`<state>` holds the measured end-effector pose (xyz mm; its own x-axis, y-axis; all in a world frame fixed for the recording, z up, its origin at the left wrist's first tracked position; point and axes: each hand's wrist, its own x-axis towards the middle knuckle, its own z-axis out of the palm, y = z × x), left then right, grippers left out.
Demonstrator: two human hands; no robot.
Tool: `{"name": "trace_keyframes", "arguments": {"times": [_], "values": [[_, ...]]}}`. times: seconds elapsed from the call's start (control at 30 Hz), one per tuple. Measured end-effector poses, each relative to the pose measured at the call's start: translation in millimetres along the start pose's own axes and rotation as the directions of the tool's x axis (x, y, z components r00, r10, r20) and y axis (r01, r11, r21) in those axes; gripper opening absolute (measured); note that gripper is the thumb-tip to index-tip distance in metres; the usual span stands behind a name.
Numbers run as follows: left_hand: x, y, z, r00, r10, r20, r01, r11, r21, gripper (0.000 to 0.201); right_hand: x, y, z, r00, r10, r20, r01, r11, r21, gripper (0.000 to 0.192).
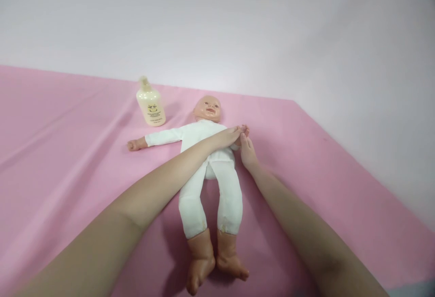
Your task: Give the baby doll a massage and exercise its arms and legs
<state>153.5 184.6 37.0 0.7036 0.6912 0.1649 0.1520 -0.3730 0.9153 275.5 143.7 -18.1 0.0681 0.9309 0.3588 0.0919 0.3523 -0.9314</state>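
1. Here, a baby doll (pixel 204 152) lies on its back on a pink sheet (pixel 68 152), head toward the far wall, bare brown feet toward the camera, dressed in a white one-piece suit.
2. The left hand (pixel 228 136) reaches across the doll's chest to the doll's far hand (pixel 245 129), at the right side of its body. Its fingers are stretched long and nearly flat, laid over that little hand; whether they actually grip it cannot be told.
3. The right hand (pixel 248 152) comes up from below just beside the doll's body, fingers pointing upward and loosely together, their tips touching the same doll hand and meeting the left fingertips. A firm hold does not show here either.
4. The doll's other arm (pixel 152 139) lies stretched out sideways on the sheet, untouched.
5. A cream-coloured lotion bottle (pixel 151 105) stands upright near the doll's head, just above that outstretched arm and apart from both hands. It bears a small printed emblem and lines of text, too small to read. The opaque bottle hides its contents.
6. A plain pale wall (pixel 217 25) rises behind the sheet.
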Motion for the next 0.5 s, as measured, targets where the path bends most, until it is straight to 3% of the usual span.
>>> {"name": "trace_keyframes", "arguments": {"times": [0.5], "values": [[2.8,-4.9,1.2,1.0,0.004,-0.003,-0.004,1.0,-0.03,0.051,0.0,2.8,-0.5,1.0,0.011,0.0,-0.011,1.0,0.001,0.059]]}}
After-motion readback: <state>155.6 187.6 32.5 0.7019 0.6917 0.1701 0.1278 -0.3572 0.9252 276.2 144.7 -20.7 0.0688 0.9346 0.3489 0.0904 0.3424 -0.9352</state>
